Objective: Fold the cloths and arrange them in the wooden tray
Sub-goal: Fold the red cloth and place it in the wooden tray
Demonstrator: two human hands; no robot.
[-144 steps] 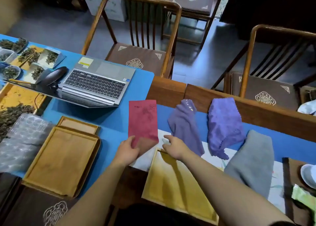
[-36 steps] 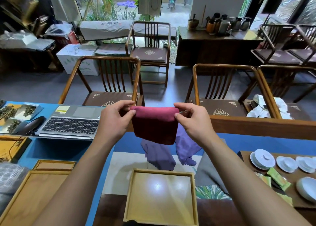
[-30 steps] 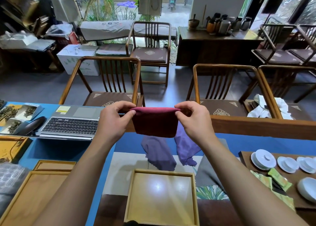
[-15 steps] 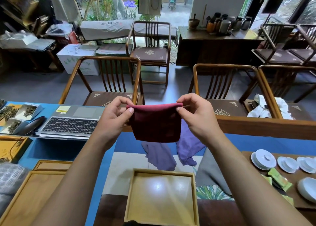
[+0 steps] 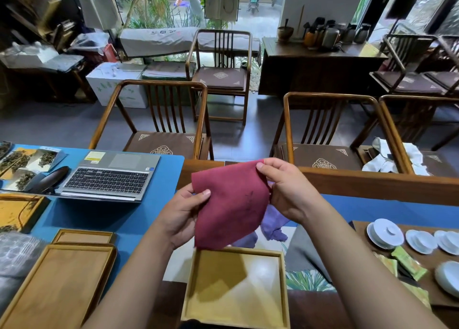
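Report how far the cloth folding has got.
Done: nothing is in the wooden tray yet. In hand: the left hand and right hand pinch the red cloth in the air above the tray. Left: finish and place it, then the purple cloths and the grey cloth lying on the table.

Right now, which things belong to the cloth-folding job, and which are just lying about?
Job: red cloth pinched by both hands, left and right; purple cloths; grey cloth; square wooden tray.
Lying about: laptop; white teaware; rounded trays.
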